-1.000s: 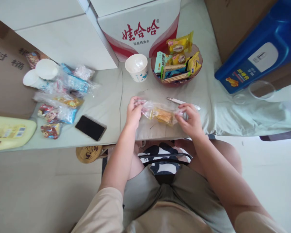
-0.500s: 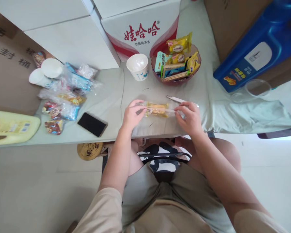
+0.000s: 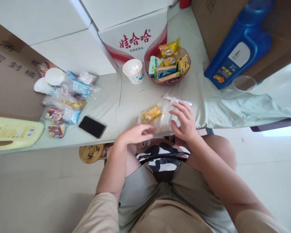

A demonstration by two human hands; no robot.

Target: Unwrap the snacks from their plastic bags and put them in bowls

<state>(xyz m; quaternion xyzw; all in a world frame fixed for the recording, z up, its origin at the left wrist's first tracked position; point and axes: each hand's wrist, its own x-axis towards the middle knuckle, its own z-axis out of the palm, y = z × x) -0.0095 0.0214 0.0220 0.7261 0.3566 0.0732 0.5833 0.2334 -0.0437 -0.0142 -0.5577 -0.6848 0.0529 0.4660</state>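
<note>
A yellow-wrapped snack [image 3: 151, 114] lies tilted on the cloth-covered table, on or inside a clear plastic bag [image 3: 157, 124]. My left hand [image 3: 135, 134] hovers at the table's front edge, below the snack and apart from it, its fingers loosely stretched and holding nothing I can see. To the right of the bag is my right hand [image 3: 184, 122], fingers spread; whether it touches the clear plastic I cannot tell. Just beyond its fingertips rests a slim white pen-like tool [image 3: 177, 99] with a dark tip.
Behind stand a white paper cup [image 3: 133, 72] and a reddish bowl [image 3: 165, 81] of packaged snacks. A phone [image 3: 92, 126] lies at left, beside bagged snacks [image 3: 72, 103] and paper cups. A blue bottle [image 3: 237, 48] and clear plastic cup [image 3: 244, 85] stand right. White boxes line the back.
Both hands have let go of the plastic around the yellow snack. My left hand has drawn back toward the table edge; my right hand's fingers have spread. The snack now lies tilted.
</note>
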